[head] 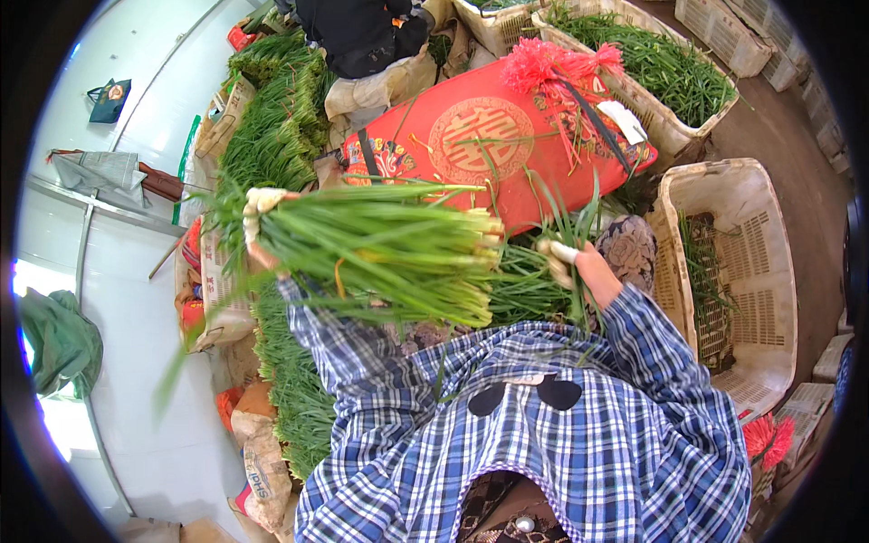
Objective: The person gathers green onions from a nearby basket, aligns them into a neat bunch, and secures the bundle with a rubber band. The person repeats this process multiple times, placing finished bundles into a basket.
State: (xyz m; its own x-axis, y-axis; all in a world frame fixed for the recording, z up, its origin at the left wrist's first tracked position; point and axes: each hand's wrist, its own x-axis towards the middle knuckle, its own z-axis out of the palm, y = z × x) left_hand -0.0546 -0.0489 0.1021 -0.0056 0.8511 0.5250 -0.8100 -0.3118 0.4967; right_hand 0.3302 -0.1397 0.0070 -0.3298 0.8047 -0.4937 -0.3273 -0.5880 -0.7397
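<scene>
A large bundle of long green leafy stalks, likely garlic chives (387, 251), lies sideways in front of my chest, blurred by motion. My left hand (261, 217), with pale finger coverings, grips its leafy end; the pale cut ends point right. My right hand (577, 261), with white-wrapped fingers, is closed on a few loose green leaves (574, 217). More loose greens (529, 285) lie on my lap between the hands. Beyond them is a red padded cushion or board (407, 149) with a gold emblem, stray leaves and pink plastic ties (533, 64) on it.
Stacked bundled greens (278, 129) run along my left side. An off-white plastic crate (760, 271) with some leaves stands at the right; another crate (669, 142), full of greens, is at the upper right. A dark bag or garment (366, 41) is at the top. A white panelled wall (149, 292) is far left.
</scene>
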